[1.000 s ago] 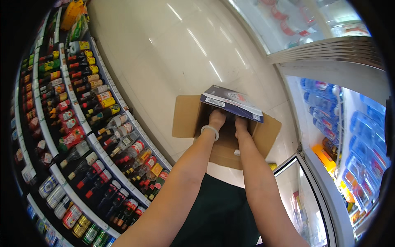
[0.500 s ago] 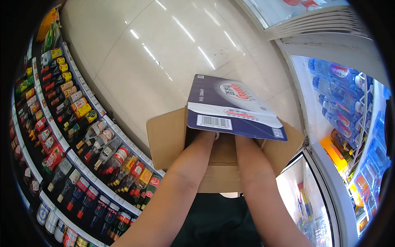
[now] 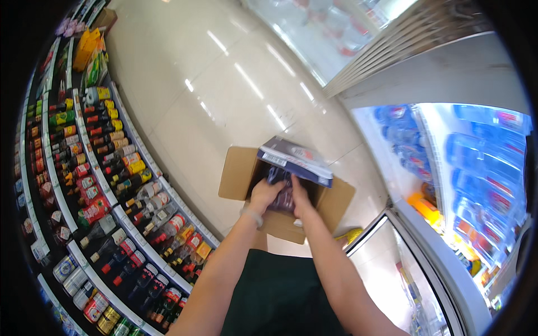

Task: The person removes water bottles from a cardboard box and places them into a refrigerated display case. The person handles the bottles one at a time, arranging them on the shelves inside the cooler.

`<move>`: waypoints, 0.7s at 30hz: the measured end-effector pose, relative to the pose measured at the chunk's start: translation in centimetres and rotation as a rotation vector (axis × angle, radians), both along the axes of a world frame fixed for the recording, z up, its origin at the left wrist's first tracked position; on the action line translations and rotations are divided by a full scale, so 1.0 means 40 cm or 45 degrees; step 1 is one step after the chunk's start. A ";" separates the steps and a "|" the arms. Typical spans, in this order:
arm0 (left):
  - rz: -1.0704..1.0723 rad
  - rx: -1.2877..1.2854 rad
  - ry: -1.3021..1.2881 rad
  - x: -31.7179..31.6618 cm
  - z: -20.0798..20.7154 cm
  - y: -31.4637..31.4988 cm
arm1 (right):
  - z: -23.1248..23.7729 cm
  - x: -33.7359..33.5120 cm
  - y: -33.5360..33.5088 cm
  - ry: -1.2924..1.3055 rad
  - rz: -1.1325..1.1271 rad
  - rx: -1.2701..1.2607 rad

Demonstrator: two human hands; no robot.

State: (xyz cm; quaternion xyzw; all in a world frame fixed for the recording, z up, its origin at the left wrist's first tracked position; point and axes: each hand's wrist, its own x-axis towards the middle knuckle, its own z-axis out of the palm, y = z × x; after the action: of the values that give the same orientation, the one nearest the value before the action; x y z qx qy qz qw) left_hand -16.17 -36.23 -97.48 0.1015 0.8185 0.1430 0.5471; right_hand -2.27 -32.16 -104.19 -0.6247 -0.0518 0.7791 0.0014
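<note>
Head view: dark wrapped pack (image 3: 284,200) now visible, apparently being lifted.
Left hand (image 3: 265,195) and right hand (image 3: 300,199) fingers grasp it at the open carton (image 3: 235,173).

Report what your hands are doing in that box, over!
Left hand and right hand on either side of dark purple bundle, apparently gripping. Bundle at opening of cardboard box. Printed flap just beyond hands, maybe crowding them.

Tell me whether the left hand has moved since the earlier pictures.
Yes: against the cardboard box, the left hand has come back toward the person, out from under the printed flap into plain view.
</note>
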 end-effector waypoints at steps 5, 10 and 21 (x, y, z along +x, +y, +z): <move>0.379 0.429 -0.170 0.141 0.418 -0.072 | 0.479 0.120 -0.014 0.122 0.091 0.461; 0.524 0.354 -0.453 0.318 0.675 -0.265 | 0.870 0.292 -0.098 0.060 0.259 0.426; -0.166 0.764 -0.853 0.328 1.105 -0.012 | 1.369 0.517 0.028 0.023 0.217 0.817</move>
State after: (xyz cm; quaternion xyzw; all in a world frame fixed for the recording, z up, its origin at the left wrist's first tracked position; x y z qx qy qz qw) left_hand -3.04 -36.72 -53.29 0.2549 0.5106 0.3642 0.7360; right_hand 18.42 -31.02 -49.43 -0.5787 -0.3468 0.7260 0.1334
